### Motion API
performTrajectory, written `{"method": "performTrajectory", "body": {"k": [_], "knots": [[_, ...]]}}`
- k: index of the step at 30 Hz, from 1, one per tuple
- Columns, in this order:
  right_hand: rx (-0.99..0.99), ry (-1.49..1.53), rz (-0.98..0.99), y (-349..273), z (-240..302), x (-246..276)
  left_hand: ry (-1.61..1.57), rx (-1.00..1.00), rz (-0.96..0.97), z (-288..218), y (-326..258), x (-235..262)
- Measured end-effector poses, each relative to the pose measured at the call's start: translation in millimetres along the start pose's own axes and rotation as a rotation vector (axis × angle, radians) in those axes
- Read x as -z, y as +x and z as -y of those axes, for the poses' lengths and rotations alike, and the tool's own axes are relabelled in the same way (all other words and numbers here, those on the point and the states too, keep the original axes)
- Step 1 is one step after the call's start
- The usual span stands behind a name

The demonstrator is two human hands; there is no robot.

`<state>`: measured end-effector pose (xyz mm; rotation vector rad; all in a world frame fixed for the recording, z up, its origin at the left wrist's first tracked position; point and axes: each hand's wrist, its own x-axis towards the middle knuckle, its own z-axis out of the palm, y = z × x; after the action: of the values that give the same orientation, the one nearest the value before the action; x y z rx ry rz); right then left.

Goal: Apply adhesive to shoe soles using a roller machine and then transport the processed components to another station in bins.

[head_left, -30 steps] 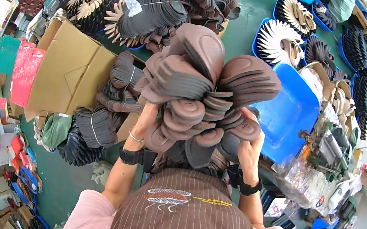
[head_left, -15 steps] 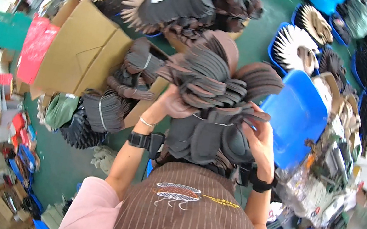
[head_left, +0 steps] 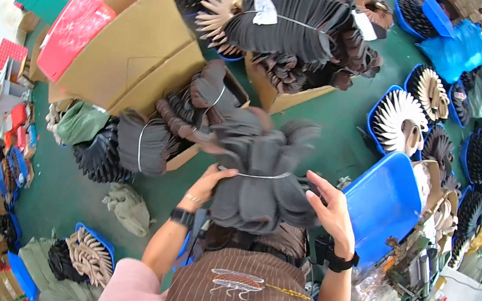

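Note:
In front of my apron hangs a bundle of dark grey shoe insoles (head_left: pixel 255 201), tied round the middle with a pale string. Its far ends fan out and are blurred by motion. My left hand (head_left: pixel 205 186) grips the bundle's left edge, thumb on top near the string and the other fingers hidden. At the right side, my right hand (head_left: pixel 333 214) is open, its fingers stretched and apart, with the thumb at the bundle's edge. Whether it touches the insoles I cannot tell.
Left of the bundle, a cardboard box (head_left: pixel 136 50) holds more tied insoles. Another carton (head_left: pixel 275 96) stands ahead, piled with insoles. An inclined blue plastic tub (head_left: pixel 381 206) is close on my right. Several blue tubs of fanned pieces line the far right.
The bundle has swung over, from brown-edged layers splayed upward to its grey tied face showing, and sits lower. My right hand has loosened from it and opened. The view has shifted.

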<state>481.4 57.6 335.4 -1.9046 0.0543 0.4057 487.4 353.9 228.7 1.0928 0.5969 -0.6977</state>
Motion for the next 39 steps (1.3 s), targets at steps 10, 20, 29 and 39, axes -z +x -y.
{"method": "performTrajectory", "body": {"k": [10,20,29,39], "knots": [[0.007,-0.014,-0.171,42.6,-21.3,15.2,-0.569,-0.333,-0.277,-18.8,19.7,102.6],[-0.03,-0.078,-0.014,136.3,-60.5,60.8,-0.56,-0.474,-0.508,-111.0,89.9,93.8],[-0.098,-0.153,0.105,242.4,-128.4,125.2,0.025,0.214,-0.976,-130.2,275.8,151.8],[-0.167,-0.104,0.115,341.6,-196.6,170.7,0.026,0.202,-1.0,-107.0,358.8,105.5]]}}
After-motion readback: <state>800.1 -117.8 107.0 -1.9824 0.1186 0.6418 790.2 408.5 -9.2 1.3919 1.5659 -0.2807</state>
